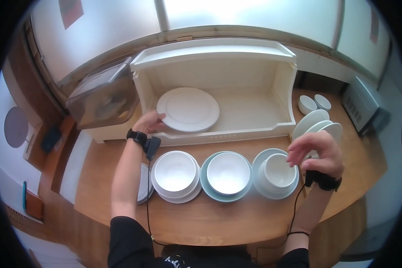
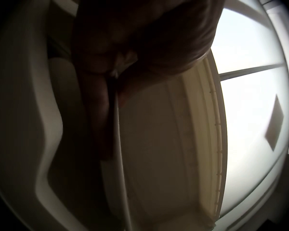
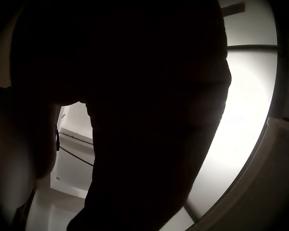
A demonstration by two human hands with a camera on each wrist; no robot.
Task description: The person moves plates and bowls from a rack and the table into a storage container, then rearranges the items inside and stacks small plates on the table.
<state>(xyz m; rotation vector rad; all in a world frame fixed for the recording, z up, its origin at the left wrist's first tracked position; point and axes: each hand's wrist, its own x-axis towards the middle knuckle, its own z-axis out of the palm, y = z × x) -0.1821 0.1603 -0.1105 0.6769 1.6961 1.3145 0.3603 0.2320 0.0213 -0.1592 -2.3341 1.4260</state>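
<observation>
My left hand (image 1: 150,122) pinches the left edge of a large white plate (image 1: 188,110) inside the cream cabinet (image 1: 250,91). In the left wrist view, that plate (image 2: 116,183) appears edge-on between thumb and fingers. My right hand (image 1: 319,152) is raised above the right side of the table, fingers loosely bent, with nothing in its grasp. It overlaps a white bowl (image 1: 280,171) on a pale blue plate (image 1: 263,193) in the head view. The right wrist view shows this hand (image 3: 144,96) as a dark silhouette.
Two more stacks stand in front of the cabinet: a white bowl (image 1: 175,171) on white plates, and another bowl (image 1: 228,173) on a teal plate (image 1: 205,187). Upright plates (image 1: 311,120), small bowls (image 1: 307,105) and a grey box (image 1: 364,107) are at right; a translucent bin (image 1: 103,98) at left.
</observation>
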